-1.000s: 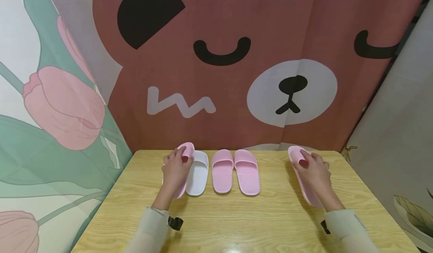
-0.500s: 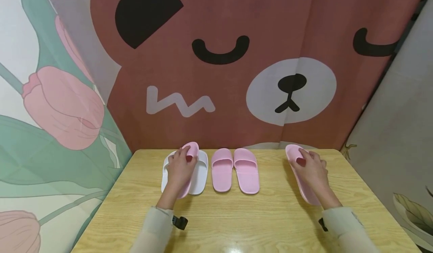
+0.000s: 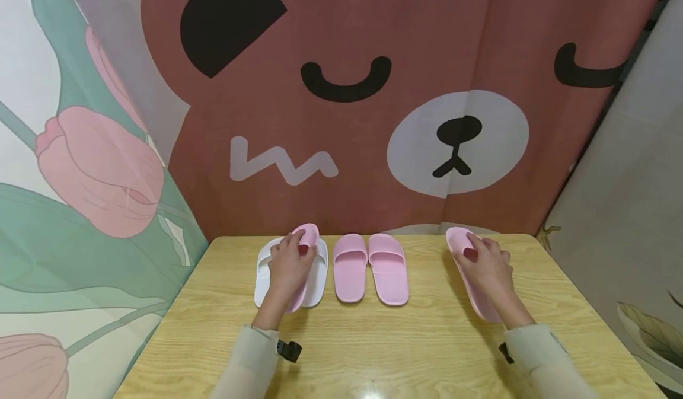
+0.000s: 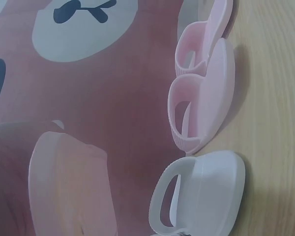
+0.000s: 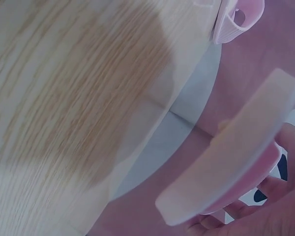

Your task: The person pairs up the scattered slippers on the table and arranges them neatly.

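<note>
My left hand (image 3: 289, 268) grips a pink slipper (image 3: 310, 233) by its strap, above a pair of white slippers. The left white slipper (image 3: 262, 280) and the right white slipper (image 3: 320, 283) are partly covered by it. In the left wrist view the held slipper's pale sole (image 4: 73, 187) shows at lower left. Farther right, my right hand (image 3: 490, 267) holds another pink slipper (image 3: 458, 238) by the strap, tilted over the table. The right wrist view shows that slipper's sole (image 5: 231, 157) edge-on, raised off the wood, with fingers (image 5: 273, 187) behind it.
Between the hands two pink slippers, the left one (image 3: 350, 283) and the right one (image 3: 392, 286), stand side by side near the back edge of the wooden table (image 3: 368, 351). A curtain with a bear print (image 3: 363, 203) hangs right behind the table.
My left hand has moved right with its pink slipper, uncovering the left white slipper. The right hand with its slipper has shifted slightly left. The slippers on the table stay put.
</note>
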Available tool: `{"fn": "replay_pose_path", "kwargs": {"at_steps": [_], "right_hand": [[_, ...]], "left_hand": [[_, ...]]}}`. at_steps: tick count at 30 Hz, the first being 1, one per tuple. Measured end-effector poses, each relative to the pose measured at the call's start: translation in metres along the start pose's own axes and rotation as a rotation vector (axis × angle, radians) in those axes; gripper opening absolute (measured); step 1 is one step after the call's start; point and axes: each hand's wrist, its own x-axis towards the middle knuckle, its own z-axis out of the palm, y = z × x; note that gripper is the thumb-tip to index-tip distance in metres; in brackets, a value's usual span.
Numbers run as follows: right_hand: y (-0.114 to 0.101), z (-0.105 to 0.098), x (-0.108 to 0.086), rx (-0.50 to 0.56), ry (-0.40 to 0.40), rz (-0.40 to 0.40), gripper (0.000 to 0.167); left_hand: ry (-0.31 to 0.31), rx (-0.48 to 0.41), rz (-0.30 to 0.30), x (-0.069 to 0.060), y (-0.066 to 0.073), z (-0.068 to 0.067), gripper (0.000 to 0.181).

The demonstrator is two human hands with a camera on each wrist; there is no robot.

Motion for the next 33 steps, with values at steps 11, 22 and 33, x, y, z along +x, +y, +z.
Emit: {"fn": "replay_pose_path", "kwargs": {"at_steps": [11,22,33], "right_hand": [[-0.003,0.004,-0.001,-0.003,-0.002,-0.003,0.071],[-0.008,0.006,-0.002,0.003,-0.014,0.005,0.073],[-0.013,0.008,-0.003,0.0,-0.013,0.023,0.074]], "left_hand": [[-0.004,-0.011,0.008,-0.002,0.009,0.004,0.059],[0.021,-0.007,0.026,-0.003,0.013,0.011,0.058],[0.023,-0.012,0.038,-0.007,0.022,0.02,0.056]]}}
